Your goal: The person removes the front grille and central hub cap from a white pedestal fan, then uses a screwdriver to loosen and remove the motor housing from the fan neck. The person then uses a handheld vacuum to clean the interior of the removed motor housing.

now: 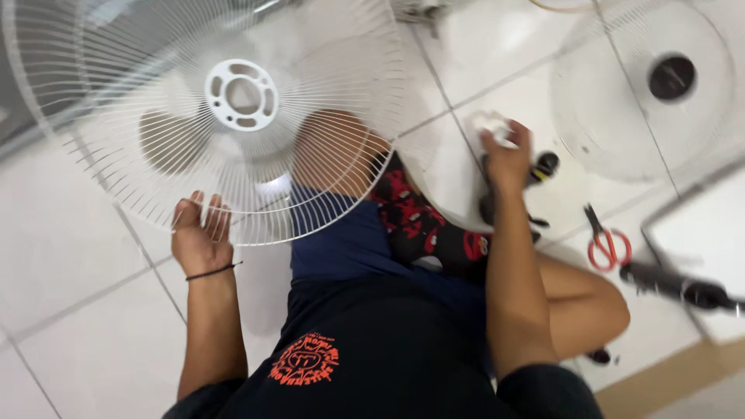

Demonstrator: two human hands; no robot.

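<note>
My left hand (pixel 200 233) grips the lower rim of a white wire fan guard (pixel 240 97), holding it up above my knee. The guard has a round plastic hub with several holes at its centre. My right hand (pixel 506 155) reaches out over the tiled floor and closes around a small white object (pixel 490 124), blurred, just above some dark tool parts (pixel 543 167). I sit on the floor in a black shirt and blue shorts.
A second white fan guard (pixel 613 116) with a dark centre lies on the floor at the upper right. Red-handled scissors (pixel 608 247) and a black-handled tool (pixel 683 289) lie to the right. A white board's edge (pixel 698 225) is at far right.
</note>
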